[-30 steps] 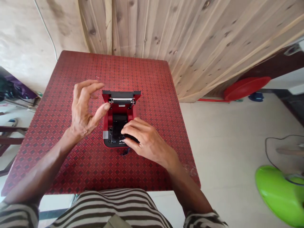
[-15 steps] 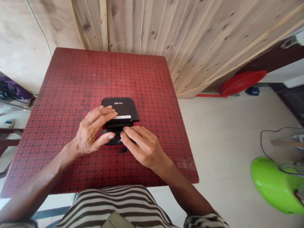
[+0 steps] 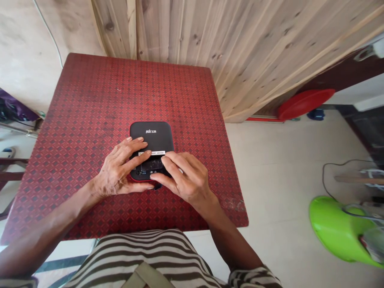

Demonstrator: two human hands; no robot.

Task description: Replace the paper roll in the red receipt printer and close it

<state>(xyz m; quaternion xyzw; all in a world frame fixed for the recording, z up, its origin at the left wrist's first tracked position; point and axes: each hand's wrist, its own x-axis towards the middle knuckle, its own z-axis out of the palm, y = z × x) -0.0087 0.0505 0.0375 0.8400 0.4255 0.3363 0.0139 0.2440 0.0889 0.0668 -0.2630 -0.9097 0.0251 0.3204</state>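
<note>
On the table lies a small flat black device (image 3: 151,138) with a red edge, rounded corners, white lettering and a white label strip across its top. Nearer to me than the strip, a dark glossy recessed section and small light markings show between my hands. My left hand (image 3: 120,168) grips the device from the left, its fingers over the top and its thumb along the near edge. At the near right part, the fingertips of my right hand (image 3: 187,176) press on the device around the glossy section. Something small and dark pokes out below the near edge.
The device rests on a table (image 3: 135,92) with a red patterned top. A wooden plank wall (image 3: 192,32) rises behind it. On the floor to the right are a green plastic stool or chair (image 3: 333,232), a cable and a red basin (image 3: 306,104).
The black top piece, skewed before, now lies squarely over the red-edged base. My left thumb has moved down to the near edge; my right fingers have shifted right and spread apart.
</note>
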